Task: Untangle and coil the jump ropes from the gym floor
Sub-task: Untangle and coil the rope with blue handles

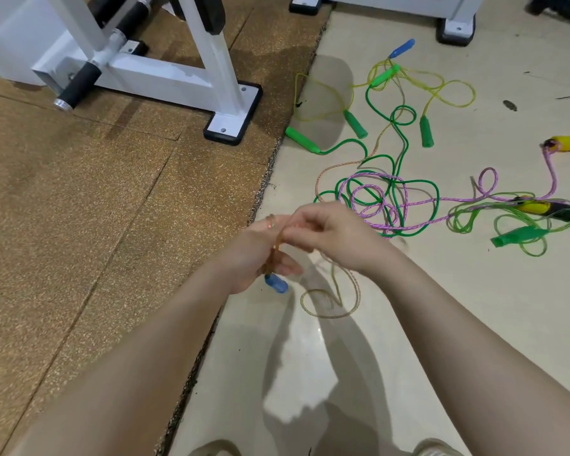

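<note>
Orange rope (pixel 334 292): trailing from both hands down to the pale floor (pixel 408 324), where its slack is lying in a loose loop just below them; a thin run of it is heading off towards the tangle, likely tied in there.
Blue handle (pixel 276 284): poking out under the left hand, pointing down; this end is probably being used as the anchor for the coil.
Left hand (pixel 259 255): curling round the handle and the gathered rope above it, holding them upright so that turns can be laid on.
Right hand (pixel 326 232): pinching the rope just beside the left, the two hands touching; it seems to be feeding the next turn across.
Far blue handle (pixel 402 48): lying at the top of the tangle, well apart from the hands; I judge it the other end of the same rope.
Tangle (pixel 392 192): green, pink and yellow ropes crossing one another on the floor, beyond the hands and to the right; none of them coiled yet.
Green handles (pixel 301 139): several scattered round the tangle's edge.
Yellow-black handles (pixel 566 143): at the right edge, one partly cut off.
Mat (pixel 112 225): brown rubber covering the left side, a white frame (pixel 165 70) standing on it.
Hard to tell: how many turns the left hand is holding, since motion is blurring the fingers; which rope is passing over which in the tangle's middle.
</note>
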Demonstrator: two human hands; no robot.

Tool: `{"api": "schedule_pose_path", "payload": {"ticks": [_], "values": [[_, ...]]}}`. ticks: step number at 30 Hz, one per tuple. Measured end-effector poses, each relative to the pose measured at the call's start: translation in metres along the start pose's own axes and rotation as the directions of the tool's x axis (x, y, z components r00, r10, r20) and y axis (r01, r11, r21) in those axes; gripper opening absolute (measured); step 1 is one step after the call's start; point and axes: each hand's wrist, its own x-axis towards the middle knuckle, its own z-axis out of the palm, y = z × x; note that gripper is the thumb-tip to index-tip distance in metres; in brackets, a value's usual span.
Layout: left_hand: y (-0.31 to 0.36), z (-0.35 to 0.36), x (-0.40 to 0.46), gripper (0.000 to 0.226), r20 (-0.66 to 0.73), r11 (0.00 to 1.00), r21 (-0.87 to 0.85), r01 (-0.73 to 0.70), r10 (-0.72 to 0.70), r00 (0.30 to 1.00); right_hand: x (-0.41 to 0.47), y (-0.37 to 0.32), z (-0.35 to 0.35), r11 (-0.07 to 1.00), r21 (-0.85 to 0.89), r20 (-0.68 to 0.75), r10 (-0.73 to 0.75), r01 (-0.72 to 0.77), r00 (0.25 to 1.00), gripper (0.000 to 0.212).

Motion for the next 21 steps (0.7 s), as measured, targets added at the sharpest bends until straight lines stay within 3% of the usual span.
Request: {"api": "schedule_pose_path", "payload": {"ticks": [2, 4, 7, 9, 12, 15, 16, 19, 21], "values": [[0.007, 0.005, -0.001, 0.055, 0.126, 0.998, -0.029, 0.059, -0.055, 0.991, 0.004, 0.004, -0.009, 0.992, 0.126, -0.14, 0.021, -0.003, 0.99, 0.016], [0.016, 0.005, -0.003, 0.068, 0.303, 0.996, -0.039, 0.081, -0.066, 0.951, 0.002, 0.009, -0.013, 0.974, 0.225, -0.187, 0.063, -0.02, 0.98, 0.013], [0.02, 0.001, -0.008, 0.042, 0.532, 0.994, -0.1, -0.035, 0.083, 0.842, -0.003, 0.017, -0.007, 0.927, 0.371, -0.177, 0.124, -0.05, 0.976, 0.015], [0.019, -0.002, -0.01, 0.042, 0.559, 0.965, -0.246, -0.089, 0.217, 0.8, -0.008, 0.021, 0.001, 0.919, 0.385, -0.08, 0.126, -0.086, 0.989, 0.026], [0.025, 0.001, -0.007, 0.048, 0.321, 0.858, -0.485, -0.169, 0.355, 0.878, -0.015, 0.021, 0.012, 0.942, 0.24, 0.14, 0.207, -0.236, 0.968, 0.039], [0.029, 0.0, 0.001, 0.048, -0.006, 0.762, -0.596, -0.252, 0.309, 0.951, -0.016, 0.013, 0.013, 0.977, -0.085, 0.22, 0.209, -0.195, 0.953, 0.022], [0.026, -0.001, 0.004, 0.048, -0.066, 0.76, -0.596, -0.259, 0.275, 0.959, -0.015, 0.008, 0.011, 0.97, -0.173, 0.263, 0.213, -0.172, 0.941, 0.014], [0.014, 0.001, 0.011, 0.051, -0.185, 0.862, -0.448, -0.237, 0.171, 0.968, -0.013, -0.008, 0.002, 0.914, -0.378, 0.419, 0.312, -0.149, 0.853, 0.026], [0.012, 0.001, 0.011, 0.051, -0.233, 0.903, -0.362, -0.23, 0.151, 0.961, -0.014, -0.013, -0.005, 0.907, -0.386, 0.419, 0.335, -0.169, 0.844, 0.02]]}}
